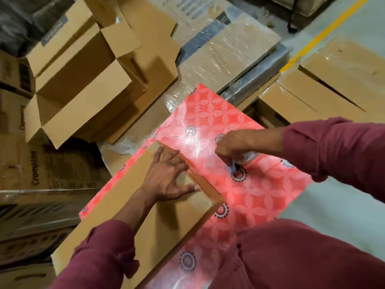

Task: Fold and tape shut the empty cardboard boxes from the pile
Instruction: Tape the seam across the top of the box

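Note:
A brown cardboard box (129, 207) lies on a table covered with a red flowered cloth (256, 197). My left hand (166, 178) presses flat on the box's top near its far end, fingers spread over the flap seam. My right hand (231, 149) is just past that end of the box, over the cloth, fingers curled round a roll of clear tape (248, 158) that is mostly hidden beneath the hand. Whether a tape strip runs from the roll to the box cannot be made out.
An open empty box (79, 99) with raised flaps stands at the back left on a pile of flattened cardboard. Shrink-wrapped flat cartons (227, 53) lie behind the table. Closed boxes (333, 88) sit at the right. Grey floor with a yellow line (325, 32) is at the far right.

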A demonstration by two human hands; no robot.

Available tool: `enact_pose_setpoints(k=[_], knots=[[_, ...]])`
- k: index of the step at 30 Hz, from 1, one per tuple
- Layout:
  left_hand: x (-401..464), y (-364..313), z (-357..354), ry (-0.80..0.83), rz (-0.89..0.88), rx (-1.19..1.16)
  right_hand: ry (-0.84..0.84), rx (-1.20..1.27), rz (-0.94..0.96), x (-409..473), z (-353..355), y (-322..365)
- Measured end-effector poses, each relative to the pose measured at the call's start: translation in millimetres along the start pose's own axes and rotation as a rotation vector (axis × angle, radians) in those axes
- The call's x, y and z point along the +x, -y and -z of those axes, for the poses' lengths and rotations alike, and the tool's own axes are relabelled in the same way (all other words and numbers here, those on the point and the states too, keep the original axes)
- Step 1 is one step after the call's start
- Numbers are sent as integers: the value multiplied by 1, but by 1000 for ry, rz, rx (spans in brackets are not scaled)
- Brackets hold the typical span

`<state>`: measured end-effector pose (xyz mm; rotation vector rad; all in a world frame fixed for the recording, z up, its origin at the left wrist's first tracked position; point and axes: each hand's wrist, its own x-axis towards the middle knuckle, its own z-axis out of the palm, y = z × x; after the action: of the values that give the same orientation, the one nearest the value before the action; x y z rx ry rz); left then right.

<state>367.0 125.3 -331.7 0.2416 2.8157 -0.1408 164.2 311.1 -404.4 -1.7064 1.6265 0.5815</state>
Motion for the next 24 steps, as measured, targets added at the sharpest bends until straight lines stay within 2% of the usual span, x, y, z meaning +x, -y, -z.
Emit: enact_pose_setpoints(k=[2, 7, 10, 12, 13, 15, 17, 19, 22, 24], knots=[[14, 3, 9, 121, -24, 56, -29, 154, 14, 14, -7, -9], [46, 4, 26, 464, -162, 160, -170, 343, 27, 23, -12, -23], [55, 0, 36, 658, -195, 237, -185, 418, 16, 25, -16, -26], [62, 1, 40, 718, -145, 146, -198, 476, 6, 28, -20, -30], [65, 4, 41, 684, -87, 31, -205, 510, 5, 30, -21, -33], [70, 18, 42, 448, 70, -217, -206, 586, 17, 32, -21, -42], [71, 44, 33, 138, 216, -256, -185, 683, -6, 33, -22, -52], [65, 62, 23, -66, 396, -225, -183, 792, -71, 35, -23, -58], [53, 60, 7, -148, 653, -294, -223, 899, -169, 41, -28, -60], [44, 48, -2, -130, 719, -355, -235, 841, -212, 42, -32, -56]])
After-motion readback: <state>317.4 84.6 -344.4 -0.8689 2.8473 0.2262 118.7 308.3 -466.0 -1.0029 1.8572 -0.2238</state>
